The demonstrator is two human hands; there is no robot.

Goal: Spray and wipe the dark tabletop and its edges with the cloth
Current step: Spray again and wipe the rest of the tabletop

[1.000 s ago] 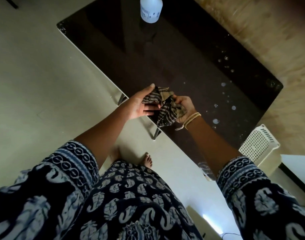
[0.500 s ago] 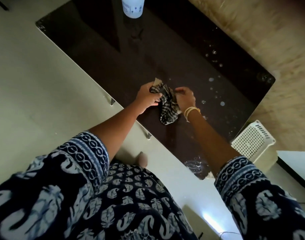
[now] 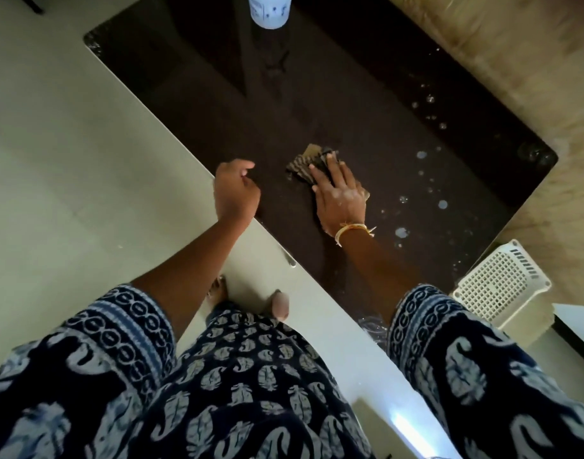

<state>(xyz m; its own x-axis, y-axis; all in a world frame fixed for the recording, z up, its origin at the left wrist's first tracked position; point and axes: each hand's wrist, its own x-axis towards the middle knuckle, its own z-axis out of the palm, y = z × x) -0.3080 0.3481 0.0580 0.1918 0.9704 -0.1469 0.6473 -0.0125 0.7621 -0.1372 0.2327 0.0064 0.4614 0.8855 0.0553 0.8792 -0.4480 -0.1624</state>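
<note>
The dark glossy tabletop runs diagonally across the view, with pale spray droplets scattered on its right part. A striped brown cloth lies flat on it near the middle. My right hand presses on the cloth with straight fingers. My left hand hovers at the table's near left edge, fingers loosely curled, holding nothing. A white spray bottle stands at the far end of the table, cut off by the top of the frame.
A white perforated plastic basket sits on the floor by the table's right corner. Pale floor lies to the left, a beige patterned surface to the far right. My feet stand beside the table's near edge.
Both hands held the bunched cloth above the table. Now the cloth lies flat under my right hand, and my left hand has let go and drawn back to the table's edge.
</note>
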